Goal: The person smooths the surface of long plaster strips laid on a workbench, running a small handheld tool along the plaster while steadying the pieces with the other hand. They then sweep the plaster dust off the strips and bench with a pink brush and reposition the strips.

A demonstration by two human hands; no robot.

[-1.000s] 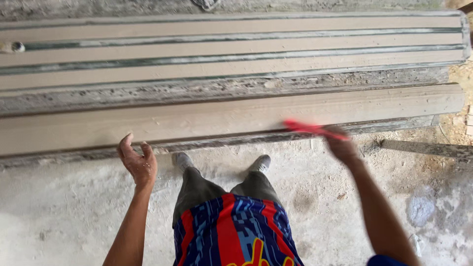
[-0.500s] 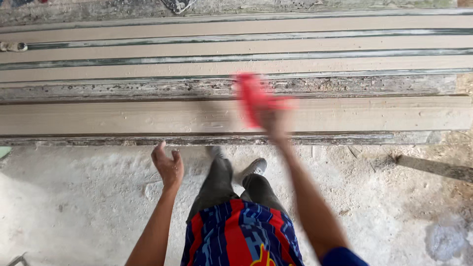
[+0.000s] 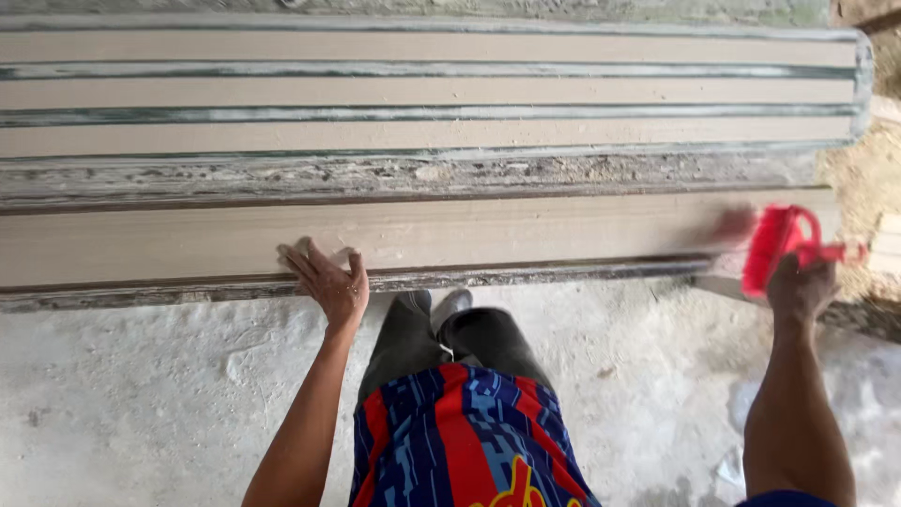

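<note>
- We held a red brush (image 3: 777, 246) in our right hand (image 3: 801, 286), out at about three o'clock.
- The grip of that hand was shut tight around the brush handle, and the bristles looked blurred.
- The brush sat at the right end of the long tan slab (image 3: 469, 235), just touching its top.
- Our left hand (image 3: 330, 277) rested on the near edge of the same slab, at about ten o'clock from our legs.
- Its grip was open, with the fingers spread wide and flat, holding nothing.
- The two hands were well apart along the slab.
- More long tan strips (image 3: 422, 94) lay behind it at twelve o'clock, with thin grey gaps between them.
- A rough, crumbly grey band (image 3: 413, 174) ran between the near slab and those strips.
- We stood on a pale dusty floor (image 3: 141, 404), and our dark boots (image 3: 436, 305) pointed at the slab.
- We thought good brushing needed the bristles kept flat on the slab.
- We thought long, even strokes along it would work best, so no spot was missed.
- We thought the open hand should press down softly to keep us steady.
- We thought the brush should stay off the crumbly band, or bits might fall onto the smooth top.
</note>
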